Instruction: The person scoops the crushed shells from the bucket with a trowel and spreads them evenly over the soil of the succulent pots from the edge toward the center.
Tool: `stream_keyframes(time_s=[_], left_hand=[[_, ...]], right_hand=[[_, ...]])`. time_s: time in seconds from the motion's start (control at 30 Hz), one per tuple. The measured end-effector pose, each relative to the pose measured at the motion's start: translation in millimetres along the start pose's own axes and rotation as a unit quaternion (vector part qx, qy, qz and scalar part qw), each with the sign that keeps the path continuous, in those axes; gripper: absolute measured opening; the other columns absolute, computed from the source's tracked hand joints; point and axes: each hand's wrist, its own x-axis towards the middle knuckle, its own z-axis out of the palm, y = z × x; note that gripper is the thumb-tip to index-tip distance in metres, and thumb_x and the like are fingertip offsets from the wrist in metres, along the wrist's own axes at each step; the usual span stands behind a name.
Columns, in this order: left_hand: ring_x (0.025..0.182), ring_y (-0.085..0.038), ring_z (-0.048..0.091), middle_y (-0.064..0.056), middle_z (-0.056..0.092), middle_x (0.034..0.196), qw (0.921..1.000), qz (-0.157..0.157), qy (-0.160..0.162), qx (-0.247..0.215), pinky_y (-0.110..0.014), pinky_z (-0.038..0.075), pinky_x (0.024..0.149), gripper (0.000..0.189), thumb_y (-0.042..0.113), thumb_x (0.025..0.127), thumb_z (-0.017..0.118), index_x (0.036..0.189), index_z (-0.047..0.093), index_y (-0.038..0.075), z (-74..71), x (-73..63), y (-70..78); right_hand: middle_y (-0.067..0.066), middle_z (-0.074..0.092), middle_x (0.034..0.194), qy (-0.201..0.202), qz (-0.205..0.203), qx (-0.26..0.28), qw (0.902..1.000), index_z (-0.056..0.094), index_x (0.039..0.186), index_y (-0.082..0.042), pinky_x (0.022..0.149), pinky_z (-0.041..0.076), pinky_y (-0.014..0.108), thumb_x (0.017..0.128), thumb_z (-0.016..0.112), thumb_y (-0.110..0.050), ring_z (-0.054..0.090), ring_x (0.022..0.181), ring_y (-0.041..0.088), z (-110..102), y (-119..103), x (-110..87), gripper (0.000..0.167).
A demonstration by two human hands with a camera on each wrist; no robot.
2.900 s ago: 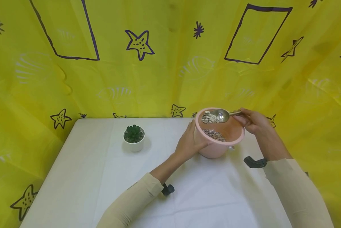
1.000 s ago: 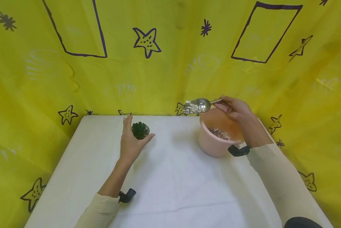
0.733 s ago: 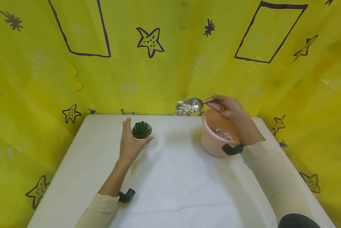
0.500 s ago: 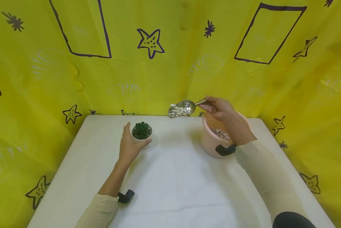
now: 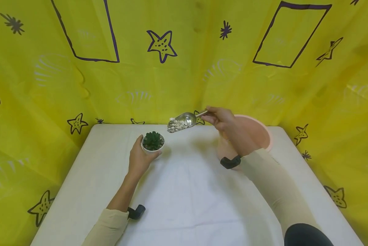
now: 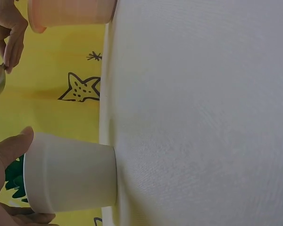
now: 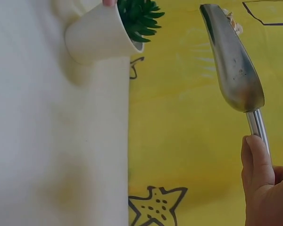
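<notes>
My left hand (image 5: 138, 159) grips a small white pot (image 6: 73, 174) near its rim, thumb on one side and fingers on the other. In the pot is a green succulent (image 5: 153, 139) with gravel around it. My right hand (image 5: 222, 119) pinches the handle of a metal scoop (image 7: 236, 68), held up in the air just right of the plant. Pale pebbles (image 5: 176, 125) lie heaped in the scoop's front half. In the left wrist view the pot stands upright on the white table (image 6: 203, 113), only part of the scoop showing at the edge.
A pink bucket (image 5: 267, 131) stands at the table's back right, partly covered by my right forearm, its contents hidden now. Behind the table hangs a yellow curtain (image 5: 184, 75) with star and shell drawings. Dark wrist cameras sit at both cuffs.
My left hand has gone from the pink bucket to the white pot and closed round it. The right hand has carried the loaded scoop left, from over the bucket towards the plant.
</notes>
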Motion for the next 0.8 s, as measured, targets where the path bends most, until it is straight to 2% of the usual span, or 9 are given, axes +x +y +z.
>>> stream_keyframes(time_s=[0.2, 0.3, 0.37, 0.47, 0.57, 0.7, 0.8], left_hand=[[0.144, -0.048, 0.042, -0.031, 0.043, 0.157, 0.9999, -0.01, 0.004, 0.007, -0.059, 0.036, 0.117, 0.099, 0.021, 0.081, 0.092, 0.157, 0.036, -0.009, 0.7, 1.3, -4.1], [0.145, -0.047, 0.04, -0.03, 0.043, 0.158, 0.9999, -0.015, 0.003, 0.008, -0.058, 0.035, 0.118, 0.098, 0.022, 0.082, 0.091, 0.157, 0.036, -0.007, 1.2, 1.9, -5.2], [0.146, -0.047, 0.04, -0.03, 0.042, 0.158, 0.9998, -0.015, 0.003, 0.009, -0.058, 0.035, 0.119, 0.097, 0.022, 0.083, 0.091, 0.158, 0.037, -0.007, 1.1, 2.2, -4.8], [0.146, -0.047, 0.039, -0.029, 0.042, 0.158, 0.9998, -0.013, 0.003, 0.012, -0.058, 0.035, 0.119, 0.096, 0.023, 0.083, 0.091, 0.158, 0.037, -0.006, 1.0, 2.9, -3.7], [0.146, -0.046, 0.04, -0.029, 0.043, 0.158, 0.9998, -0.012, 0.004, 0.013, -0.057, 0.035, 0.119, 0.096, 0.023, 0.083, 0.091, 0.157, 0.038, -0.006, 1.1, 3.7, -3.2], [0.145, -0.046, 0.041, -0.029, 0.044, 0.157, 0.9999, -0.011, 0.008, 0.01, -0.056, 0.036, 0.119, 0.095, 0.022, 0.082, 0.092, 0.156, 0.04, -0.007, 1.8, 3.9, -3.6], [0.145, -0.047, 0.042, -0.029, 0.045, 0.157, 0.9998, -0.013, 0.009, 0.01, -0.057, 0.036, 0.118, 0.094, 0.022, 0.082, 0.092, 0.156, 0.04, -0.007, 1.2, 3.5, -4.3]], right_hand=[[0.019, 0.071, 0.085, 0.016, 0.013, -0.016, 0.9997, 0.063, 0.102, 0.003, 0.077, 0.061, 0.033, 0.108, 0.054, -0.003, 0.077, 0.069, 0.029, 6.5, 12.8, 8.8, 0.013], [0.019, 0.071, 0.086, 0.019, 0.016, -0.02, 0.9995, 0.063, 0.103, 0.003, 0.076, 0.062, 0.033, 0.108, 0.054, -0.003, 0.077, 0.069, 0.029, 8.5, 17.4, 12.3, 0.012], [0.019, 0.071, 0.087, 0.021, 0.013, -0.027, 0.9993, 0.063, 0.112, 0.005, 0.077, 0.062, 0.033, 0.108, 0.055, -0.003, 0.077, 0.07, 0.028, 10.2, 20.0, 14.3, 0.012], [0.018, 0.072, 0.086, 0.023, 0.009, -0.039, 0.9989, 0.06, 0.131, 0.006, 0.08, 0.061, 0.033, 0.108, 0.056, -0.004, 0.078, 0.071, 0.027, 12.7, 23.5, 17.1, 0.025], [0.017, 0.071, 0.084, 0.026, 0.006, -0.05, 0.9984, 0.054, 0.14, 0.007, 0.083, 0.06, 0.034, 0.108, 0.056, -0.004, 0.078, 0.071, 0.027, 15.4, 26.7, 19.6, 0.034], [0.017, 0.07, 0.083, 0.028, 0.006, -0.053, 0.9982, 0.063, 0.114, 0.007, 0.082, 0.06, 0.034, 0.108, 0.055, -0.003, 0.077, 0.069, 0.027, 16.9, 30.5, 24.1, 0.014], [0.017, 0.069, 0.082, 0.031, 0.008, -0.053, 0.998, 0.064, 0.097, 0.003, 0.079, 0.061, 0.033, 0.108, 0.055, -0.003, 0.077, 0.068, 0.027, 16.4, 32.7, 27.7, 0.016]])
